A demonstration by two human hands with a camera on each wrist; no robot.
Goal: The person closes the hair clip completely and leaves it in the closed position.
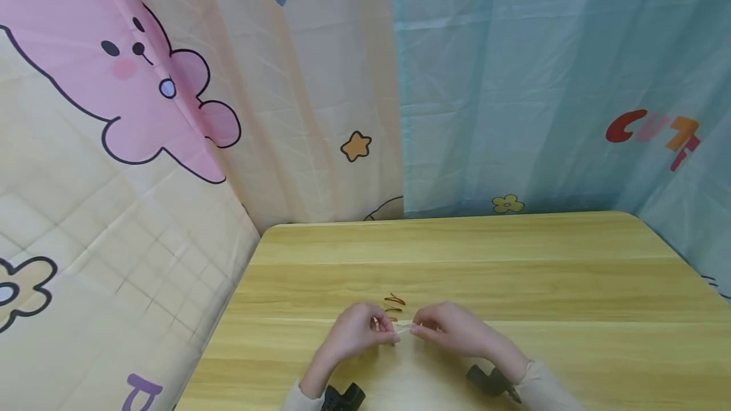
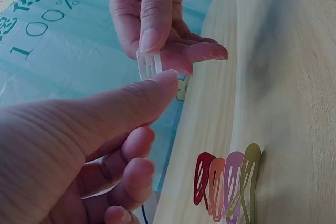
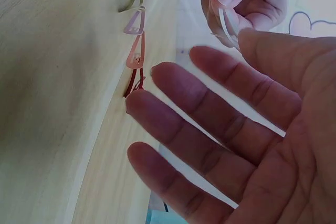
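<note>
A white snap hair clip (image 2: 149,65) spans the gap between my two hands, above the table. My left hand (image 1: 358,332) pinches one end of it between thumb and finger. At the other end, my right hand (image 1: 457,330) holds it, the thumb on top in the left wrist view. The right hand's other fingers stretch out in the right wrist view. Beyond the hands lie more snap clips on the table: a dark red clip (image 2: 202,177), an orange clip (image 2: 215,182), a purple clip (image 2: 231,179) and an olive green clip (image 2: 252,166).
The wooden table (image 1: 514,278) runs back to a printed curtain (image 1: 485,81). On its left a curtain with a pink cartoon animal (image 1: 137,94) hangs beside the table edge. A black wrist camera (image 1: 344,397) sits on the left wrist, another black camera (image 1: 490,380) on the right.
</note>
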